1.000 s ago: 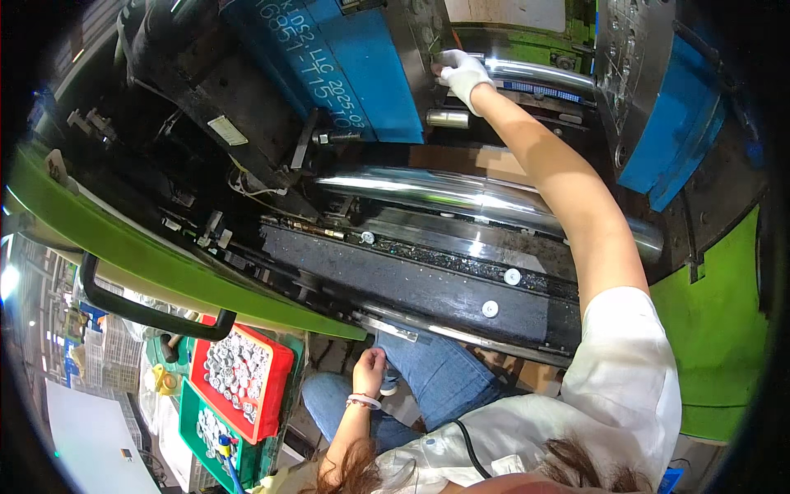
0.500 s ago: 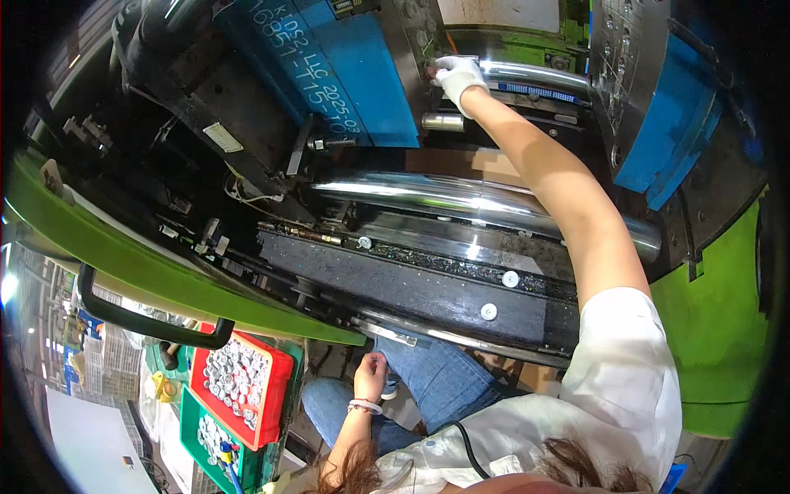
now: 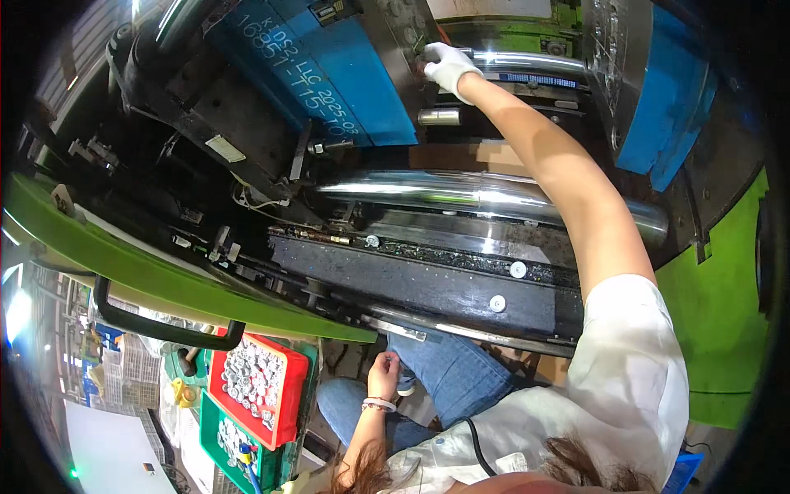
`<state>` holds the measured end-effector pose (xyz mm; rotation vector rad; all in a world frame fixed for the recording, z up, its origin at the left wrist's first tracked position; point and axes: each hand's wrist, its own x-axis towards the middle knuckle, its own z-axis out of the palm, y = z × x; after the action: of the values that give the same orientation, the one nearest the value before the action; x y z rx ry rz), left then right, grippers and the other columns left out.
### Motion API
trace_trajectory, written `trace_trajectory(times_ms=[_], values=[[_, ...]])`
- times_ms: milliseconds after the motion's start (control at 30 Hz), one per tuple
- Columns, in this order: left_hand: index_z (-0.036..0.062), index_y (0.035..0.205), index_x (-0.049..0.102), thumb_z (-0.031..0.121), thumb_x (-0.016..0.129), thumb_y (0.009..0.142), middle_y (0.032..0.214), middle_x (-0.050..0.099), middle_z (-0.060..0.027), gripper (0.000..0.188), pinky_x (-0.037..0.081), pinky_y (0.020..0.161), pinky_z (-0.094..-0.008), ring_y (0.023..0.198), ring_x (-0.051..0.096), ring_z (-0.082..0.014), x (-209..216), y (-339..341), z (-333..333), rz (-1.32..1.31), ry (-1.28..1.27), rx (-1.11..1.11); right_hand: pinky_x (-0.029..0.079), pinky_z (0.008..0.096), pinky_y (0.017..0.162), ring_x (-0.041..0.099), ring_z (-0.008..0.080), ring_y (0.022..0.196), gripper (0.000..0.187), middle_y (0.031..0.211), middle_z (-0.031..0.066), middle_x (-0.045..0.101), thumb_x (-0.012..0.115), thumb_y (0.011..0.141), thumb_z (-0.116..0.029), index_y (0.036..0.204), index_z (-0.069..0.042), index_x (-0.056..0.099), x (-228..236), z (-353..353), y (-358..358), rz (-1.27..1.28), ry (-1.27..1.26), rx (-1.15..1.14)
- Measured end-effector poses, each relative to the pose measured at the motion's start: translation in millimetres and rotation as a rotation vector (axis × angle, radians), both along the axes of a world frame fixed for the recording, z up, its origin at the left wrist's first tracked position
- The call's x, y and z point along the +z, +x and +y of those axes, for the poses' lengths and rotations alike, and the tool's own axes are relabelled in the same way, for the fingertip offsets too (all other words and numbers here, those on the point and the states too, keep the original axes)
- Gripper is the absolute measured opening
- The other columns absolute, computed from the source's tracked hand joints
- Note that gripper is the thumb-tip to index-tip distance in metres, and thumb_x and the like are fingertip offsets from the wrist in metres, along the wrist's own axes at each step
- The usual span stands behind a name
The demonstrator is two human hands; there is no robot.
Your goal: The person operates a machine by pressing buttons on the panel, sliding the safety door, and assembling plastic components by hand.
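My right hand [image 3: 450, 68], in a white glove, reaches across to the inner face of the left blue mould half [image 3: 329, 74]. Its fingers bend in against that steel face, and bare-looking fingertips touch it; whatever they grip is hidden. Just below this hand, a short metal guide pin [image 3: 439, 117] sticks out. The right blue mould half [image 3: 668, 107] stands apart across the gap. Low in front of my jeans is my left hand [image 3: 383, 376], ungloved, with a bracelet at the wrist. Its fingers are curled together, and their inside cannot be seen.
Thick polished tie bars [image 3: 411, 191] cross below my right arm. Several round white parts [image 3: 518, 269] lie on the dark machine bed [image 3: 411, 276]. A green door with a black handle [image 3: 164, 329] borders the left. Beyond it stand red [image 3: 290, 395] and green [image 3: 216, 457] trays of small parts.
The whole view has shifted a little. My right hand stays at the left mould half's face with only a slight change in its fingers. My left hand keeps its curled pose.
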<state>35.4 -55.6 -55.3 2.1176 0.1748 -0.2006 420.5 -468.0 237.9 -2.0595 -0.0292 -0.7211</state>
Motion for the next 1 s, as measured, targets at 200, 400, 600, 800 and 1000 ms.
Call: trace_trajectory(times_ms=[200,400,600,800,1000], values=[[0.0033,0.097,0.057,0.014,0.056,0.09,0.071,0.062,-0.005,0.012,0.046,0.059,-0.0255,0.064,0.059,-0.0115,-1.5,1.5,-0.3,0.008,0.002,-0.009,0.044,0.0345,0.093,0.058,0.0289,0.106,0.048,0.114,0.0165,0.061,0.063,0.077,-0.023,0.119,-0.001,0.054,8.6,-5.2,-3.8,-0.025,-0.101,0.053],[0.0034,0.096,0.057,0.013,0.056,0.09,0.071,0.062,-0.0051,0.012,0.047,0.059,-0.0256,0.064,0.06,-0.0118,-3.5,0.8,1.3,0.008,-0.028,-0.007,0.045,0.033,0.091,0.058,0.0262,0.104,0.05,0.114,0.0166,0.06,0.064,0.077,-0.022,0.118,0.003,0.053,5.0,-10.5,1.1,0.019,0.068,0.24],[0.0028,0.096,0.057,0.012,0.056,0.09,0.071,0.062,-0.0052,0.012,0.047,0.06,-0.0257,0.064,0.06,-0.0117,-3.0,1.2,0.5,0.015,-0.003,-0.008,0.046,0.0308,0.088,0.06,0.0223,0.1,0.048,0.114,0.0147,0.061,0.065,0.078,-0.021,0.118,0.002,0.054,4.6,-12.0,-11.5,-0.08,-0.076,0.213],[0.0026,0.096,0.057,0.012,0.055,0.09,0.071,0.062,-0.0048,0.011,0.047,0.059,-0.0255,0.064,0.06,-0.0113,-3.4,1.4,0.4,0.017,-0.039,-0.002,0.05,0.0293,0.085,0.06,0.0194,0.1,0.054,0.115,0.0146,0.061,0.073,0.075,-0.02,0.12,0.002,0.053,7.5,-13.6,-23.1,0.014,0.084,0.23],[0.0028,0.095,0.057,0.012,0.056,0.09,0.071,0.062,-0.0039,0.011,0.047,0.059,-0.025,0.063,0.059,-0.0105,-5.9,2.1,1.5,0.012,-0.042,-0.004,0.05,0.028,0.083,0.061,0.0186,0.099,0.05,0.115,0.0154,0.061,0.073,0.077,-0.017,0.119,0.003,0.055,-1.0,-17.8,-12.1,-0.011,0.231,0.341]])
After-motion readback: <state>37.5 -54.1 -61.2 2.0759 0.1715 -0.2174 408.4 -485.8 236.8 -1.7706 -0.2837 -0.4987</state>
